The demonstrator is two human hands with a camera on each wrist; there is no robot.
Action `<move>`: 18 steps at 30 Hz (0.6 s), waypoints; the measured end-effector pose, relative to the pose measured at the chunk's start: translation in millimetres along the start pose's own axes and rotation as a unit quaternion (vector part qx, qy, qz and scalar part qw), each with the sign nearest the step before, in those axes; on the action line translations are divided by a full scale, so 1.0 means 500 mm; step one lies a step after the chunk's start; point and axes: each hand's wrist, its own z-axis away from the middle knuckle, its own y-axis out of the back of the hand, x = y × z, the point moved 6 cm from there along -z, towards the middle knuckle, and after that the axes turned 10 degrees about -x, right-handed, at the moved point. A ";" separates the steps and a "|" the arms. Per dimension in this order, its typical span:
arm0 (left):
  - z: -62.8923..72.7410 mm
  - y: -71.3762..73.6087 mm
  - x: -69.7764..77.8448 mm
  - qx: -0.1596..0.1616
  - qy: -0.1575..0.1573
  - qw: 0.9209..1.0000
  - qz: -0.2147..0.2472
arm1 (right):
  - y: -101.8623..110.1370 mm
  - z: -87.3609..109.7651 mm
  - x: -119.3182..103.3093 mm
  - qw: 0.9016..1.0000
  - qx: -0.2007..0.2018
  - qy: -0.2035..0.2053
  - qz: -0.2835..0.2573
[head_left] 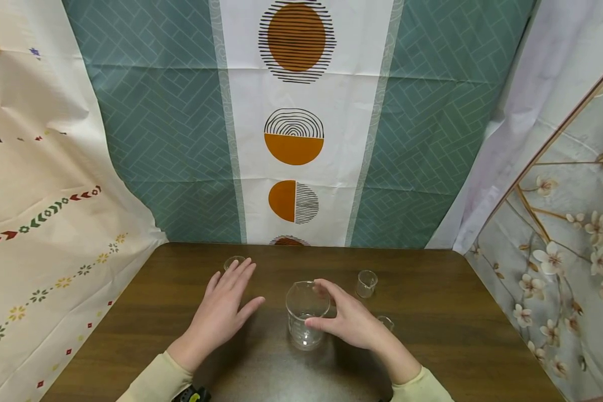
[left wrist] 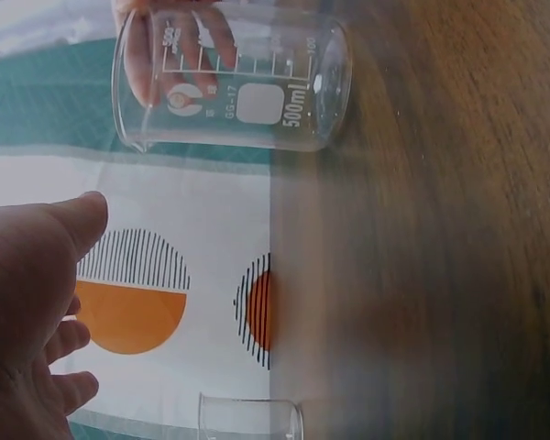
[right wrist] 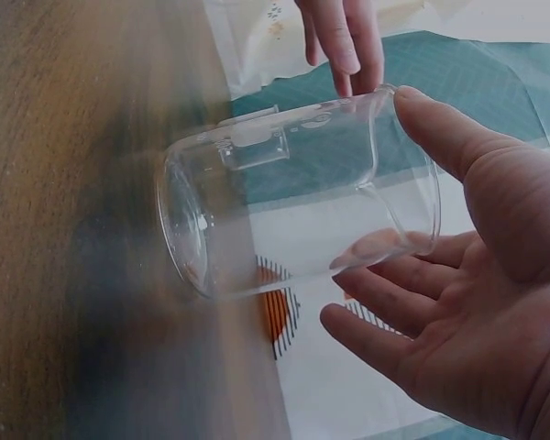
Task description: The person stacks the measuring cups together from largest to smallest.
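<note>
A large clear glass beaker (head_left: 301,326) marked 500ml stands upright on the table, in front of me. My right hand (head_left: 354,321) holds it near the rim from the right; thumb and fingers (right wrist: 385,298) lie on opposite sides of the glass. My left hand (head_left: 221,310) hovers over the table to the left, fingers extended and thumb spread, apart from the large beaker. Just beyond its fingertips is a small glass beaker (head_left: 233,259), partly covered by them. The left wrist view also shows the large beaker's printed scale (left wrist: 238,64).
Another small beaker (head_left: 367,283) stands back right. One more small glass vessel (head_left: 386,322) is partly hidden behind my right wrist. The brown wooden table (head_left: 432,312) ends at a patterned cloth (head_left: 301,167) behind, with further cloths at both sides.
</note>
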 end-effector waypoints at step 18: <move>-0.014 -0.007 -0.032 -0.002 0.015 1.000 -0.014 | 0.000 0.000 0.000 1.000 -0.002 0.003 0.000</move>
